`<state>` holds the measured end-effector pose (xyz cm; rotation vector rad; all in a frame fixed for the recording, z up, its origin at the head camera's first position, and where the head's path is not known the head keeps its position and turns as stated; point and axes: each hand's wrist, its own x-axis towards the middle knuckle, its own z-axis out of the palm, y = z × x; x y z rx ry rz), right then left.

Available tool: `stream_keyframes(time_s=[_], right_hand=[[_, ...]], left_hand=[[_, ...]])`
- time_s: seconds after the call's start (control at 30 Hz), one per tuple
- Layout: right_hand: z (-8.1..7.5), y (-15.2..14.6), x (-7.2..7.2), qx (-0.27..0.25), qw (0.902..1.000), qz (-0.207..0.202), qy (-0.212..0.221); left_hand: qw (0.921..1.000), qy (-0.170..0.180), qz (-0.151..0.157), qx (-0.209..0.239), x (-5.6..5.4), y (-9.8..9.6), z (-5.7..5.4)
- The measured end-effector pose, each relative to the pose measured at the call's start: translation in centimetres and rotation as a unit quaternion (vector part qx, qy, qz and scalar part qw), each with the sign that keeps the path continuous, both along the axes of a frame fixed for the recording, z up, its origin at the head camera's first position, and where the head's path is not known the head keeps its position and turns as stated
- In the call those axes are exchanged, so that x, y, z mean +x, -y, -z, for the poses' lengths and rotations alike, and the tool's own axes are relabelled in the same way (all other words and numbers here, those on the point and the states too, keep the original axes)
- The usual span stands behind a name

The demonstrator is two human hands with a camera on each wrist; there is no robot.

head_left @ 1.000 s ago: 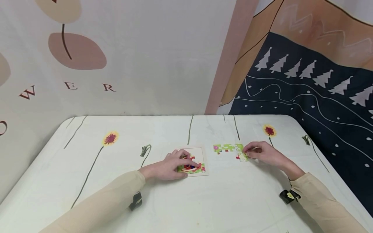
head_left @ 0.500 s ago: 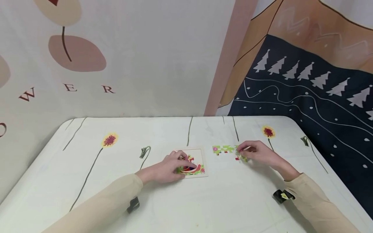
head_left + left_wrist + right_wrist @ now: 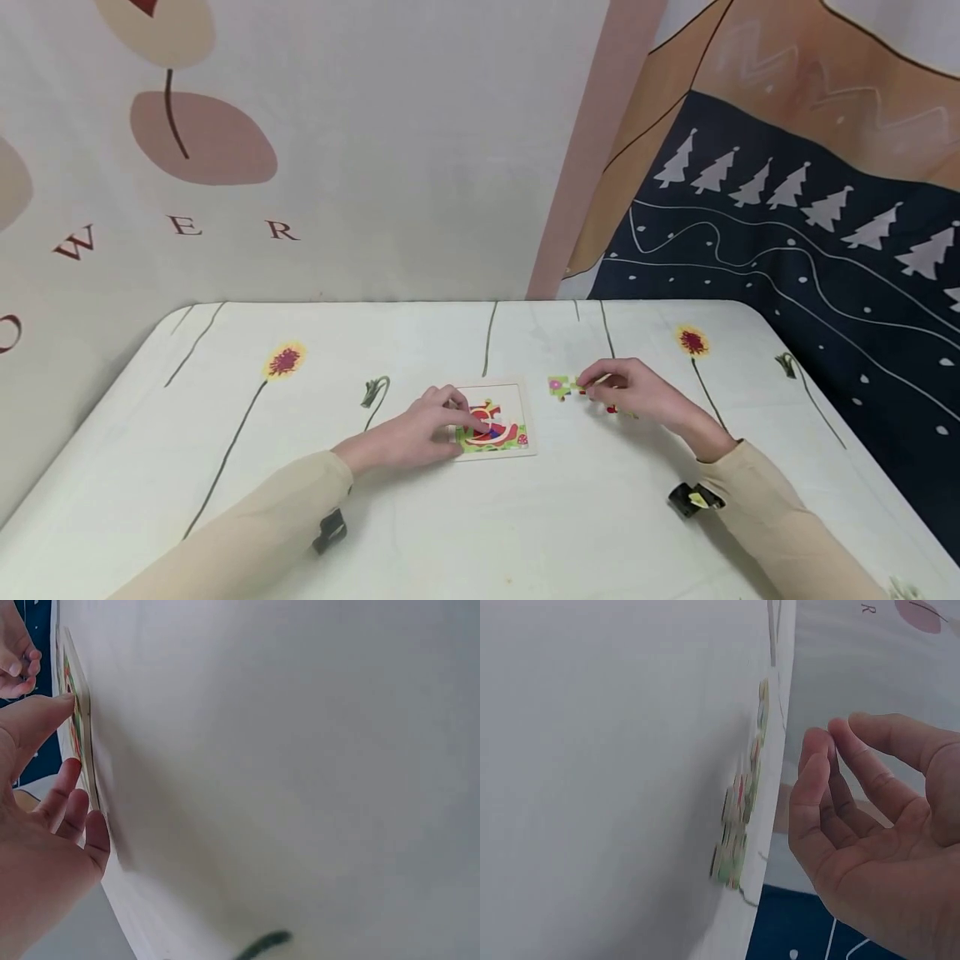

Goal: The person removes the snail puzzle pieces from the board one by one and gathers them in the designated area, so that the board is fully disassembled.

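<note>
My left hand (image 3: 412, 433) lies over the left side of a square jigsaw puzzle board (image 3: 512, 402) with a pale frame. Coloured pieces fill its lower part, and a white area shows at the upper right. In the left wrist view, the fingertips touch the face and edge of the puzzle board (image 3: 91, 742). My right hand (image 3: 645, 396) hovers over loose jigsaw pieces (image 3: 558, 387), hiding some. Seen from the right wrist, the thumb and fingertips are close together with no piece visible between them, and the jigsaw pieces (image 3: 731, 859) lie flat beside the hand.
A white cloth with printed flowers (image 3: 285, 361) covers the table (image 3: 525, 525). Behind it hangs a pale wall cloth (image 3: 405, 167), with a dark tree-printed cloth (image 3: 750, 242) to the right. Each wrist carries a small black camera (image 3: 684, 500).
My right hand has moved left, from the right end of the loose pieces to over their middle. My left hand has slid slightly left, uncovering more of the puzzle picture.
</note>
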<state>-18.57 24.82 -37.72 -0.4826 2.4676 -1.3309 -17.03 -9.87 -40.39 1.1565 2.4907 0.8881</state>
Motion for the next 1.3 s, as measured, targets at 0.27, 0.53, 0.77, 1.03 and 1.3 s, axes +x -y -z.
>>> stream_keyframes(time_s=[0.27,0.53,0.77,1.03,1.3], right_hand=[[0.5,2.1,-0.4,-0.007,0.9997,-0.024,-0.009],[1.0,4.1,-1.0,-0.019,0.9981,-0.057,-0.009],[0.9,5.5,-1.2,-0.016,0.9967,-0.079,-0.008],[0.9,6.8,-1.6,0.001,0.9932,-0.116,-0.003],[0.9,8.3,-1.8,0.013,0.992,-0.126,-0.007]], left_hand=[[0.9999,0.01,0.006,0.008,-0.2,0.3,0.3],[0.9994,0.027,0.006,0.019,-0.4,0.5,0.7],[0.9987,0.035,0.017,0.032,-0.7,0.6,0.7],[0.9981,0.046,0.019,0.036,-0.7,0.8,0.7],[0.9983,0.036,0.024,0.039,-0.9,1.0,1.0]])
